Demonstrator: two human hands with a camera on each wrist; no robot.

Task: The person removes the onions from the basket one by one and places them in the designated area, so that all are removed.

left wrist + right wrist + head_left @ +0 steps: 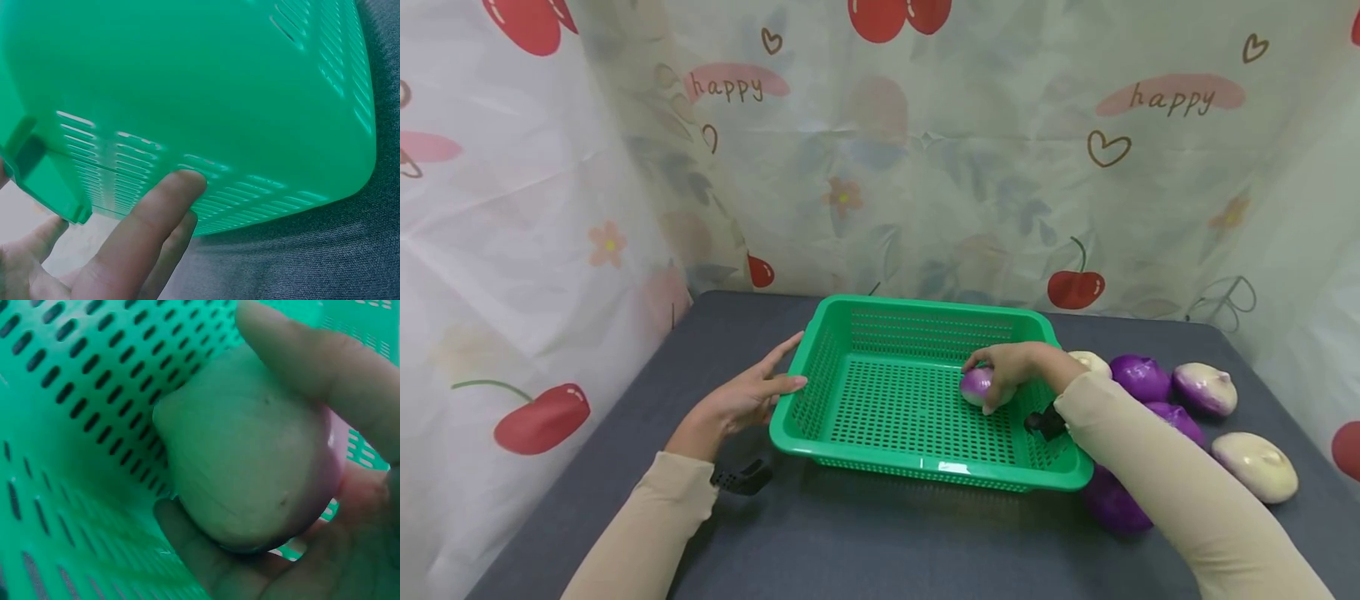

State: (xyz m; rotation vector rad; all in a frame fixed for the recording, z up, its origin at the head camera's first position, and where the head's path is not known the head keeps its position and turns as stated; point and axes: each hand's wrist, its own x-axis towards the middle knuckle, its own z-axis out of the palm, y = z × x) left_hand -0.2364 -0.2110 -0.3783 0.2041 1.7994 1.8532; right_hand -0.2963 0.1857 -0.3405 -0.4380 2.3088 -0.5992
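A green perforated basket (842,333) sits on the dark grey table. Inside it, near its right wall, my right hand (1011,367) grips a purple-and-white onion (979,385) low over the basket floor. In the right wrist view the onion (250,462) shows its pale side, held between thumb and fingers above the basket floor (69,394). My left hand (752,396) lies with straight fingers against the basket's left outer wall. In the left wrist view its fingers (156,212) touch the slotted wall of the basket (206,81).
Several more onions lie on the table right of the basket: a purple one (1141,377), purple-and-white ones (1206,388), a cream one (1255,465), another purple one (1112,504) by the front right corner. A cherry-patterned curtain (925,167) encloses the table at back and sides.
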